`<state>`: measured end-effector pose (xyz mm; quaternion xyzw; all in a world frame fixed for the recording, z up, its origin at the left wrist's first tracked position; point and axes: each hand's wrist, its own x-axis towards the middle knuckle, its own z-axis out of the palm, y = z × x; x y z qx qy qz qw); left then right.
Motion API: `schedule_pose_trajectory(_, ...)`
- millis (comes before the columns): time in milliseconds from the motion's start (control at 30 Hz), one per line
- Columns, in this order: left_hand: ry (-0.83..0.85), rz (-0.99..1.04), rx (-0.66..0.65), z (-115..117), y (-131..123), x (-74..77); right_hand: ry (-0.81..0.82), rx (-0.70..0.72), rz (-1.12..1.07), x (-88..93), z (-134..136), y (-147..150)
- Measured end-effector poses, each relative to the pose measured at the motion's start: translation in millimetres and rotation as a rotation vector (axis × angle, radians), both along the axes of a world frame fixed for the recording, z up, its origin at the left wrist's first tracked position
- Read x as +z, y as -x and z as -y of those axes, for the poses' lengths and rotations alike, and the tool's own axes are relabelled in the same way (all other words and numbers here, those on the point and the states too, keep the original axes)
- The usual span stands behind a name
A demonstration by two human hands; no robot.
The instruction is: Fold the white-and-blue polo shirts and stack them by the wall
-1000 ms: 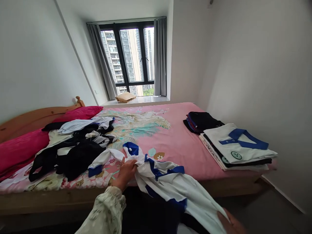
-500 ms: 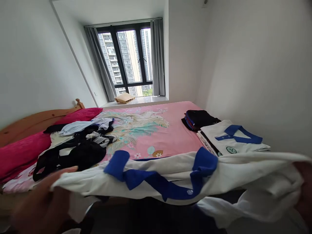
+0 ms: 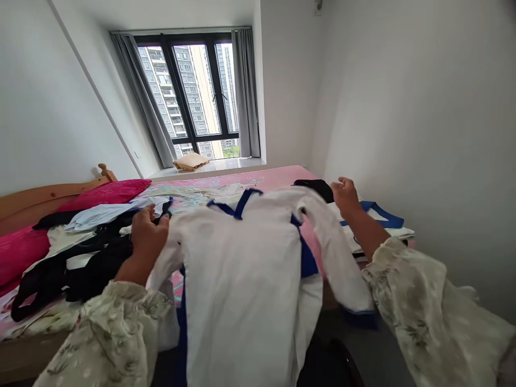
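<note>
A white polo shirt [image 3: 242,285] with a blue collar hangs spread out in front of me, its collar toward the bed and its lower part toward me. My left hand [image 3: 150,228] is beside one shoulder of the shirt, thumb and curled fingers apart, with no cloth seen between them. Beyond the opposite sleeve, my right hand [image 3: 345,196] is raised with its fingers loosely bent. A gap shows between that hand and the shirt. The sleeve on the right is blurred by motion and droops past the bed's near edge.
Rumpled dark and pale clothes [image 3: 97,263] lie on the bed's left side, near red pillows [image 3: 100,196]. A folded white shirt with a blue collar [image 3: 382,215] and black folded clothes [image 3: 312,188] are on the right. A brown paper package [image 3: 191,161] rests on the windowsill.
The white polo shirt has gone from stretched sideways between my hands to spread out lengthwise toward the bed. Both hands have risen and come apart from it. The view has shifted slightly right.
</note>
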<state>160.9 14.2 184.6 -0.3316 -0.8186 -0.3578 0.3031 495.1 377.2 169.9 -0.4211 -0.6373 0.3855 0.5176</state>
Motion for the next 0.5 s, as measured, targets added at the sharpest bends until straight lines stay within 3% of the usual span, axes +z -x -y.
schedule_pose_trajectory(100, 0.089, 0.015, -0.184, 2.8, -37.8, -76.3, 0.033, 0.165, 0.021, -59.7, 33.7, -1.1)
schedule_pose_trajectory(233, 0.361, 0.256, -0.563, 42.1, -141.5, -193.3, 0.132, 0.342, 0.106, -162.3, 117.0, -30.9)
schedule_pose_trajectory(300, 0.46, 0.399, -0.647, 58.8, -185.1, -236.7, 0.192, 0.415, 0.131, -209.0, 160.7, -46.4)
schedule_pose_trajectory(400, 0.483, 0.542, -0.648, 59.9, -215.3, -270.1, 0.245, 0.458, 0.194, -257.3, 208.1, -53.3)
schedule_pose_trajectory(500, 0.442, 0.524, -0.645, 31.6, -216.4, -271.8, 0.16, 0.403, 0.269, -273.4, 223.4, -33.1)
